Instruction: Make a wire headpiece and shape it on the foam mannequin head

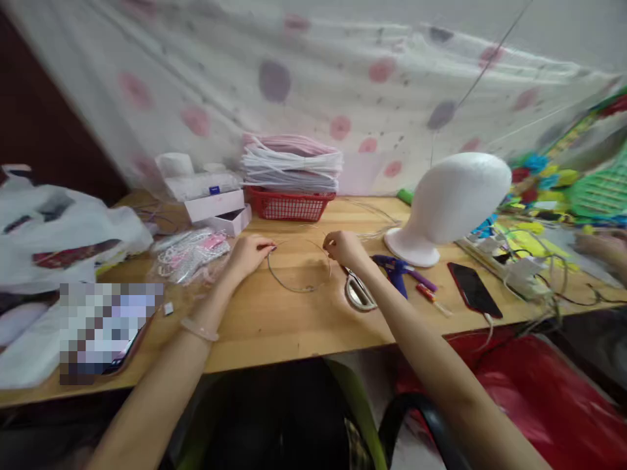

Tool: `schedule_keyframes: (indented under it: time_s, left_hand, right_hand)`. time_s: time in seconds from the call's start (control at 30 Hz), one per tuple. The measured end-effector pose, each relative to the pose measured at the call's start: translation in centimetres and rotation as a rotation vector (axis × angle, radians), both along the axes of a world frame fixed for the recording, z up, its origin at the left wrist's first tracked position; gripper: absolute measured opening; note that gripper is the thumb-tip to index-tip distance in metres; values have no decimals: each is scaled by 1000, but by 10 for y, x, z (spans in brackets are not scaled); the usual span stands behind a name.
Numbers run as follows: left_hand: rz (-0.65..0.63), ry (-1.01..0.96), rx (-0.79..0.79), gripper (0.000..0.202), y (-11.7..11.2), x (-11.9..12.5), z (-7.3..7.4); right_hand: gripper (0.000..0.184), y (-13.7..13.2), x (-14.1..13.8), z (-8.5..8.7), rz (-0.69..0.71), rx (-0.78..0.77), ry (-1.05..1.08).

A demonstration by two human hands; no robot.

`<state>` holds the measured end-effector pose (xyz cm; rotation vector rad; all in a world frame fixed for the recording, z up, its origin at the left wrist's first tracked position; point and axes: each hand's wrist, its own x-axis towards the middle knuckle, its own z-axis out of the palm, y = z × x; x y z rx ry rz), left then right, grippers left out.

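Note:
A thin wire ring is held just over the wooden table. At its left side my left hand pinches the wire between thumb and fingertips. On the opposite side my right hand has its fingers closed on the same ring. A small twist or joint shows on the ring's near edge. Scissors with pale handles lie beneath my right forearm, partly covered by it. Right of that arm are a blue glue gun and a small red tube.
A white foam head stands at the back right, near a dark phone with a cable. Behind the ring, a red basket carries bundled pipe cleaners. Bagged beads lie left. Another person's hand is at far right.

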<state>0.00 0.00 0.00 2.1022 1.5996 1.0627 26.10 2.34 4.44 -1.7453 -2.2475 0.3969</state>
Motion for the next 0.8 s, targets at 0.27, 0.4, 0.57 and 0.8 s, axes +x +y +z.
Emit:
schedule_keyframes:
  time_s: [0.27, 0.4, 0.57, 0.8]
  left_hand:
    - [7, -22, -7, 17, -4, 1, 1]
    - [17, -52, -16, 20, -7, 4, 2]
    - [6, -77, -19, 19, -11, 4, 4]
    - [-18, -84, -20, 17, -14, 3, 1]
  right_hand:
    - [24, -5, -3, 3, 4, 21, -8]
    - [24, -7, -3, 6, 12, 30, -24]
    - [25, -10, 0, 10, 17, 44, -60]
    - [26, -12, 2, 11, 39, 47, -75]
